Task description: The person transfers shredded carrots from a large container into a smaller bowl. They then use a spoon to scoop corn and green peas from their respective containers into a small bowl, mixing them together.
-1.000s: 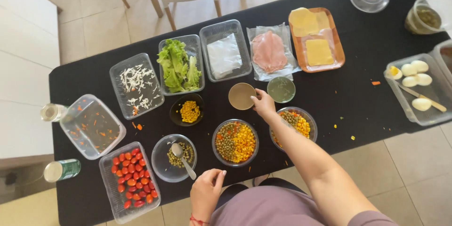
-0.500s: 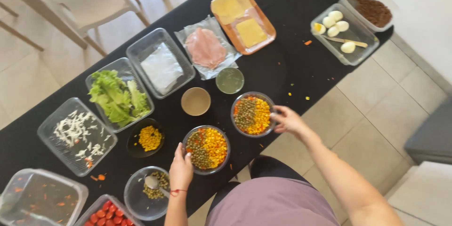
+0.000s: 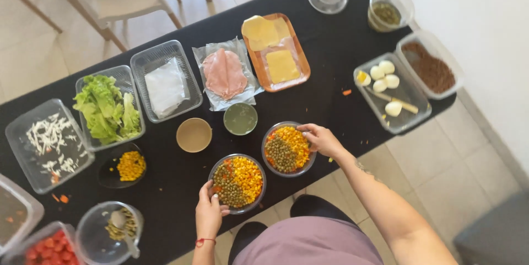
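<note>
Gripped at its near-left rim by the left hand (image 3: 209,214), fingers curled against the glass, is one bowl of mixed vegetables (image 3: 237,183); a second such bowl (image 3: 287,148), just beside it near the table's front edge, is touched at its right rim by the right hand (image 3: 323,139), fingers bent around the edge. Two small round sauce dishes, one tan (image 3: 194,135) and one green (image 3: 241,119), are set just behind them. Four peeled eggs (image 3: 382,77) are counted in a clear rectangular tray. Two cheese slices (image 3: 273,49) are laid on one orange tray, beside what seems to be sliced ham (image 3: 223,73) on clear wrap. Lettuce (image 3: 106,108) fills another clear tray.
</note>
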